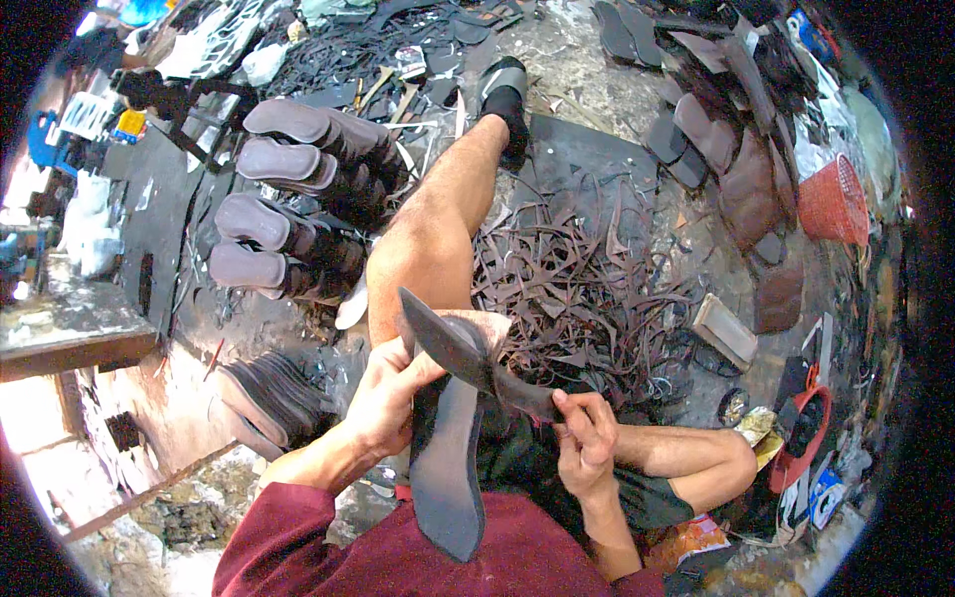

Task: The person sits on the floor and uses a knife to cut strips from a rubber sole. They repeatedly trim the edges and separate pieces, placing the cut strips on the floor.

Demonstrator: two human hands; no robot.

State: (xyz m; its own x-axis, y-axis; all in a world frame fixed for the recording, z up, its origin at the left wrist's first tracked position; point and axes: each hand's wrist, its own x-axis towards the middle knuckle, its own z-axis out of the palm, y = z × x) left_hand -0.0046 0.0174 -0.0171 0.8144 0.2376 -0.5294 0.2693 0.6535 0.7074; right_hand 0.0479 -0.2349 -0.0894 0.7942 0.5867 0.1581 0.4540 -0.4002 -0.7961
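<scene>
My left hand (383, 403) is closed, thumb on top, around dark shoe soles over my lap. One dark sole (443, 338) slants from upper left down toward the right and looks twisted near its middle. Between the thumb and fingers of my right hand (589, 438) is the right end of this dark piece (527, 394). Below my left hand a grey sole (451, 478) hangs down over my maroon top. A paler piece (487, 326) shows behind the dark one. Whether these pieces are joined, I cannot tell.
Beyond my lap lies a heap of brown offcut strips (567, 289). Stacks of soles (288, 129) stand left of my outstretched leg, with another stack (269, 403) nearer. At right are brown sheets (746, 189), a red basket (834, 199) and a pale block (724, 332).
</scene>
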